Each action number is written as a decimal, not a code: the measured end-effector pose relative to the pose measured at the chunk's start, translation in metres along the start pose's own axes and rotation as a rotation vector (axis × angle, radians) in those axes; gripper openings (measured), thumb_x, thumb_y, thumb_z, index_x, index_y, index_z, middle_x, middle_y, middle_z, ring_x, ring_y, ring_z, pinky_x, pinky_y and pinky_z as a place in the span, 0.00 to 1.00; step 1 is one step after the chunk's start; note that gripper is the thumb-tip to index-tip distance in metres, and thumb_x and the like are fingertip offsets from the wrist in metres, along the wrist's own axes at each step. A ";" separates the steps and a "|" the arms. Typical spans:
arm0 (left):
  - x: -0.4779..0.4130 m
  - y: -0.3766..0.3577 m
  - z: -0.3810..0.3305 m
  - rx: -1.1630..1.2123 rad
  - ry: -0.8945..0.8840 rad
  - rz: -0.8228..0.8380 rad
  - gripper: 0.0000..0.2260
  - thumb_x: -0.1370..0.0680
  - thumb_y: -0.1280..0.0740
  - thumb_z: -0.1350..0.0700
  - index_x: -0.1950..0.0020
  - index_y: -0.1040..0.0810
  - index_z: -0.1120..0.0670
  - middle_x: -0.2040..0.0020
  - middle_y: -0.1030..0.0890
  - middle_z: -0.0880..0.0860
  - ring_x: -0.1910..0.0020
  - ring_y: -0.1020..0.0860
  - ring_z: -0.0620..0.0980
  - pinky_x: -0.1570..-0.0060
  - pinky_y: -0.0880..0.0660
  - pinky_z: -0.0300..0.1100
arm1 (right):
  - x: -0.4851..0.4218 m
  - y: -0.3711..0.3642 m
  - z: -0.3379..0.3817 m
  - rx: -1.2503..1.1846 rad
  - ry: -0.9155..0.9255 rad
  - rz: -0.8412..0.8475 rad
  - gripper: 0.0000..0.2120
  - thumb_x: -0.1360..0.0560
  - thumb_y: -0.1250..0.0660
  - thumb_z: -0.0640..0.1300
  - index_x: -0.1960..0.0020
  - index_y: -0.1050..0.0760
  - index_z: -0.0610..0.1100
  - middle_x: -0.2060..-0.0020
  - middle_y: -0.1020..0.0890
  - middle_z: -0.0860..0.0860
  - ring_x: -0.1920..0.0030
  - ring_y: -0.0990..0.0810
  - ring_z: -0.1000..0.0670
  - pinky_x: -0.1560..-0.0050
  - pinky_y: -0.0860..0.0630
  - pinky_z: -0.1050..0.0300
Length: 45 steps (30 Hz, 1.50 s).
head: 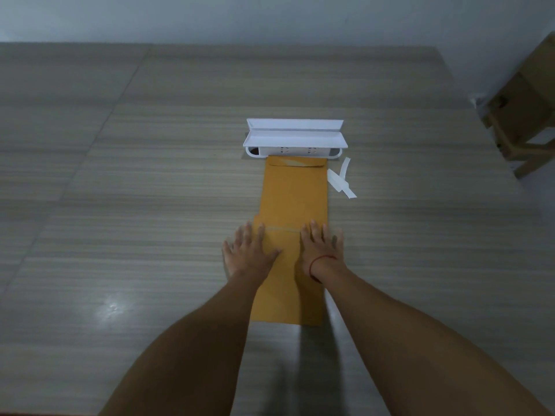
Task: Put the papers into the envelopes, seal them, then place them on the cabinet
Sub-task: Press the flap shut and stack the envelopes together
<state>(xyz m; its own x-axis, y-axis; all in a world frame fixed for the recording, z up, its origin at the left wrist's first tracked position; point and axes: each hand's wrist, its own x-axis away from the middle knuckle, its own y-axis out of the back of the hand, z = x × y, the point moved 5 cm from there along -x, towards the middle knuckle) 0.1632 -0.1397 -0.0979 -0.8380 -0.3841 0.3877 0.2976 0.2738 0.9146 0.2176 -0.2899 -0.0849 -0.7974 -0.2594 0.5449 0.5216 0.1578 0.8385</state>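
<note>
At lower centre, the left hand (249,250) and right hand (322,247) press flat, fingers straight, gripping nothing, on the near envelope (285,298). A second envelope (294,193) lies beyond it, reaching a white rack (295,136). Paper strips (342,183) lie just right.

Head view: worn on the head, looking forward and down onto the floor (135,190).
Nearness: left hand (250,250) and right hand (319,250) mid-frame, near; wall (270,16) far.

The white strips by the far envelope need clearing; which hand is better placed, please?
Right hand, probably: the strips lie right of the far envelope, just ahead of that hand; the left hand would have to cross over.
</note>
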 end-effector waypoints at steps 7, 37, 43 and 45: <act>0.003 0.009 0.001 0.050 0.058 -0.124 0.38 0.26 0.44 0.32 0.26 0.40 0.58 0.26 0.39 0.59 0.27 0.39 0.58 0.34 0.35 0.54 | 0.007 0.010 -0.027 -0.390 -0.123 -0.359 0.27 0.21 0.42 0.45 0.24 0.45 0.44 0.23 0.44 0.44 0.25 0.41 0.43 0.29 0.37 0.46; -0.143 0.071 -0.045 0.467 0.354 -0.025 0.39 0.35 0.26 0.37 0.35 0.35 0.59 0.37 0.29 0.59 0.37 0.28 0.60 0.40 0.27 0.53 | -0.129 0.089 -0.030 -0.813 -0.530 -0.064 0.36 0.28 0.30 0.56 0.27 0.41 0.48 0.31 0.33 0.41 0.32 0.31 0.39 0.38 0.29 0.47; -0.126 0.065 -0.028 0.660 0.336 0.135 0.38 0.36 0.24 0.39 0.36 0.30 0.62 0.39 0.24 0.60 0.39 0.25 0.60 0.41 0.24 0.51 | -0.113 0.086 -0.025 -0.907 -0.455 0.070 0.34 0.29 0.28 0.55 0.30 0.33 0.41 0.34 0.26 0.42 0.34 0.26 0.40 0.37 0.25 0.46; -0.108 0.067 -0.025 0.703 0.294 0.103 0.36 0.34 0.25 0.40 0.37 0.30 0.63 0.39 0.24 0.60 0.40 0.24 0.60 0.43 0.24 0.50 | -0.097 0.084 -0.020 -0.958 -0.401 0.122 0.34 0.27 0.31 0.56 0.27 0.36 0.41 0.32 0.28 0.42 0.33 0.28 0.40 0.35 0.26 0.44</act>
<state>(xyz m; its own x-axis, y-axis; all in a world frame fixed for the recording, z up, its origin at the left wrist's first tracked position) 0.2847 -0.1019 -0.0754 -0.6366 -0.5180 0.5714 -0.0758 0.7793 0.6220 0.3451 -0.2707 -0.0672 -0.6737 0.0706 0.7356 0.4880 -0.7050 0.5146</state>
